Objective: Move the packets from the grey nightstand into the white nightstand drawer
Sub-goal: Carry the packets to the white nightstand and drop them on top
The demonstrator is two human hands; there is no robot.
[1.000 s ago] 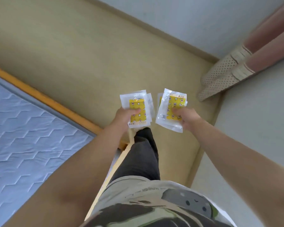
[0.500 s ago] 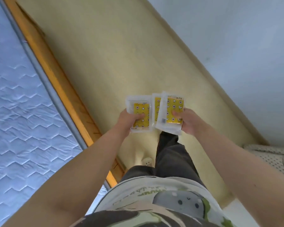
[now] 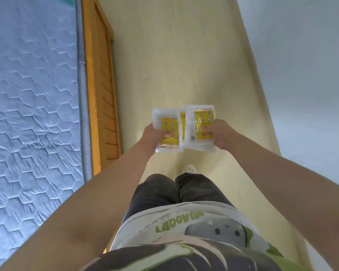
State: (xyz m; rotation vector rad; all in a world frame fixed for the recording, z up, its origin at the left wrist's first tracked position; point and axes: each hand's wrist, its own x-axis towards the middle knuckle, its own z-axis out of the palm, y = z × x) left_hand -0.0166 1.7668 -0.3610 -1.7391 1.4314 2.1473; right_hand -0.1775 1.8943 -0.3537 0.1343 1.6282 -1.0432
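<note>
Your left hand (image 3: 155, 133) grips the left stack of packets (image 3: 167, 132), thumb curled across the yellow print, and your right hand (image 3: 221, 134) grips the right stack of packets (image 3: 201, 122) the same way. Both stacks sit side by side at 12 o'clock from your chest, long axes pointing away from you. The right stack's inner edge overlaps the left one's in the middle. Neither nightstand is in view. The mattress (image 3: 31, 94) and its orange bed frame (image 3: 100, 90) run along your 9 o'clock side, the wall (image 3: 301, 65) along your 3 o'clock, and the pale floor (image 3: 174, 55) opens as a lane toward 12. You look to be mid-carry. Since the white drawer is out of sight, I can't tell which hand is nearer to it. If it's closed, you'll probably need to merge the stacks into one hand first.
</note>
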